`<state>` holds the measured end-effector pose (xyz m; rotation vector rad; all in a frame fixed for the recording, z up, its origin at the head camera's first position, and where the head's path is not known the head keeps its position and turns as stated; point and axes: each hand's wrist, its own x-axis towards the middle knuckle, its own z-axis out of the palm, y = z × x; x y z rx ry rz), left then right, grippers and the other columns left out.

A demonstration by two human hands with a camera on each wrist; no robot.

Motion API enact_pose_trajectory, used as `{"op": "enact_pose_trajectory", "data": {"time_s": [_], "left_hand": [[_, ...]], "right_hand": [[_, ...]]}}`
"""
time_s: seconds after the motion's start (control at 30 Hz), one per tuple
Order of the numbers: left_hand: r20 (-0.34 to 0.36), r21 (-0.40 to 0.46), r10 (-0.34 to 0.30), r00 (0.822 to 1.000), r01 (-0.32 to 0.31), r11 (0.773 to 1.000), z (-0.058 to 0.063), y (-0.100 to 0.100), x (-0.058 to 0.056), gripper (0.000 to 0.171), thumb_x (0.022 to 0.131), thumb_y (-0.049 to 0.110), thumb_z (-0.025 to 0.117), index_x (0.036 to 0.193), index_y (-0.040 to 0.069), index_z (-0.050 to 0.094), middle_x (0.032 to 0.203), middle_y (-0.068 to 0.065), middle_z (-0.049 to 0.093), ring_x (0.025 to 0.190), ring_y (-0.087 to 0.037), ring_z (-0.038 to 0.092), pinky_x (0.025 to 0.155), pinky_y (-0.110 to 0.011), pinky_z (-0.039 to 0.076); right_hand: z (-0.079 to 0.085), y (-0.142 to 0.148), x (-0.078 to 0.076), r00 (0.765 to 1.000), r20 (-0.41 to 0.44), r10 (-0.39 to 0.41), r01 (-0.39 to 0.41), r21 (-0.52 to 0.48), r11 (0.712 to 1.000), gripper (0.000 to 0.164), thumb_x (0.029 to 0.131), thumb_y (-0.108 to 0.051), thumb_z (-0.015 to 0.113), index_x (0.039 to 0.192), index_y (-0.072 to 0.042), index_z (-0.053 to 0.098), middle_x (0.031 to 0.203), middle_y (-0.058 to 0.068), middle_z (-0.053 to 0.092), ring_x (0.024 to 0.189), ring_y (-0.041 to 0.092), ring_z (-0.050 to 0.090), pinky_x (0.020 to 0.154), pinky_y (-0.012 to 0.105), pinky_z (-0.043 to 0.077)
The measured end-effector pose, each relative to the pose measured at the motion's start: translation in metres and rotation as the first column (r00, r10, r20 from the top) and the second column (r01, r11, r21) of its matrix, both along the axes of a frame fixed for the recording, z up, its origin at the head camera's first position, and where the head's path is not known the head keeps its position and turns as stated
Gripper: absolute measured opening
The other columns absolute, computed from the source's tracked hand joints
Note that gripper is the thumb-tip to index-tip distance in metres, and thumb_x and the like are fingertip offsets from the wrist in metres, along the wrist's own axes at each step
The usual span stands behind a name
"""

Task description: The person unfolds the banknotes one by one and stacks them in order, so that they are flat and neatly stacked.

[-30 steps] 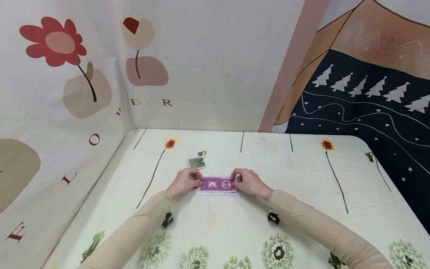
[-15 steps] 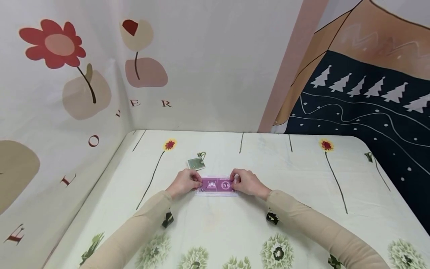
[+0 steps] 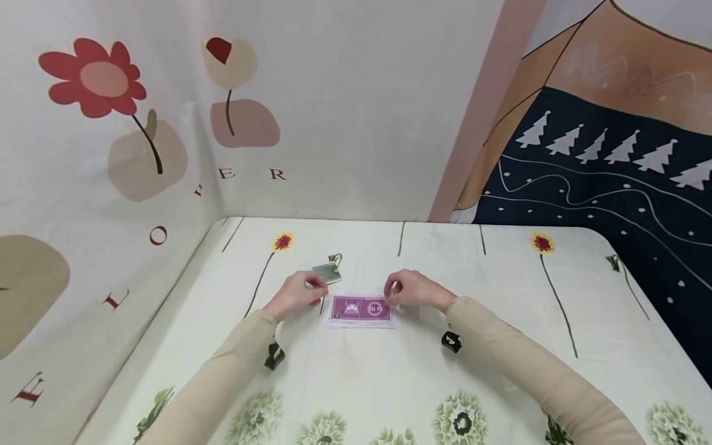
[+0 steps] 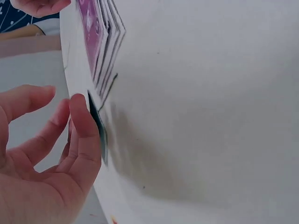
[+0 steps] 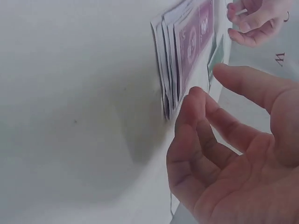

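A layered stack of purple banknotes (image 3: 361, 309) lies flat on the table between the two hands, its edges slightly uneven. My left hand (image 3: 295, 293) is just off the left end of the stack, fingers loosely bent and nothing between them. At the right end, my right hand (image 3: 414, 289) has its fingertips right by the corner. The right wrist view shows a gap between thumb and fingers of that hand, beside the fanned edges of the banknotes (image 5: 194, 46). Behind the left hand lies a small green banknote (image 3: 328, 272), seen edge-on in the left wrist view.
A white cloth with printed flowers covers the table (image 3: 356, 377). Printed fabric hangs (image 3: 356, 111) rise along the back and left side. A dark fabric with white trees (image 3: 601, 167) borders the right edge. Dark bands (image 3: 452, 342) hang under both wrists.
My left hand has let go of the stack's left end and drawn back to the left. The right fingers have eased off the right end. The banknotes stay in place.
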<state>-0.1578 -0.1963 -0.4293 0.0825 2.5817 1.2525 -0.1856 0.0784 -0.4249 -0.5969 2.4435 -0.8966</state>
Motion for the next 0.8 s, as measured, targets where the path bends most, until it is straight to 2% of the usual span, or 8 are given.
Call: {"op": "enact_pose_trajectory", "data": {"time_s": [0.13,0.27,0.37,0.6,0.8], "left_hand": [[-0.014,0.024,0.054,0.998,-0.053,0.998,-0.002,-0.003,-0.006,0.006,0.090,0.003,0.060,0.094,-0.002,0.062,0.089,-0.011,0.061,0.070,-0.019,0.061,0.062,-0.027,0.052],[-0.030,0.016,0.137,0.990,-0.136,0.991,-0.004,-0.006,-0.012,0.005,0.089,0.004,0.061,0.092,-0.001,0.060,0.081,-0.009,0.061,0.066,-0.017,0.057,0.058,-0.024,0.047],[-0.026,0.009,0.168,0.985,-0.168,0.986,-0.007,-0.009,-0.015,0.007,0.089,0.003,0.061,0.094,-0.002,0.060,0.077,-0.009,0.060,0.063,-0.015,0.056,0.056,-0.023,0.045],[0.009,0.061,0.237,0.971,-0.237,0.970,-0.013,-0.016,-0.022,0.013,0.088,0.000,0.059,0.101,-0.005,0.058,0.088,-0.013,0.060,0.071,-0.015,0.059,0.064,-0.023,0.053],[0.022,0.118,0.286,0.958,-0.286,0.951,-0.016,-0.016,-0.025,0.021,0.085,-0.001,0.059,0.106,-0.007,0.058,0.099,-0.020,0.062,0.075,-0.016,0.062,0.067,-0.024,0.055]], "right_hand": [[0.000,-0.004,-0.007,1.000,-0.025,0.002,-0.002,-0.017,1.000,0.012,0.084,-0.008,0.071,0.094,-0.006,0.066,0.080,0.001,0.060,0.072,0.014,0.054,0.065,0.027,0.046],[-0.001,-0.011,-0.013,0.997,-0.076,0.018,-0.020,-0.031,0.999,0.015,0.084,-0.007,0.071,0.098,-0.003,0.066,0.087,0.002,0.061,0.081,0.016,0.056,0.073,0.029,0.049],[-0.001,-0.019,-0.017,0.993,-0.113,0.027,-0.029,-0.022,0.999,0.016,0.085,-0.007,0.070,0.101,-0.003,0.066,0.092,0.003,0.062,0.089,0.017,0.056,0.081,0.031,0.049],[-0.001,-0.042,-0.021,0.991,-0.132,-0.006,0.001,-0.042,0.999,0.022,0.085,-0.005,0.067,0.107,-0.003,0.068,0.103,0.007,0.064,0.097,0.022,0.059,0.086,0.035,0.049],[-0.009,-0.060,-0.023,0.987,-0.160,0.029,-0.037,-0.050,0.998,0.026,0.086,-0.006,0.068,0.112,-0.003,0.066,0.112,0.010,0.064,0.106,0.026,0.058,0.094,0.038,0.046]]}}
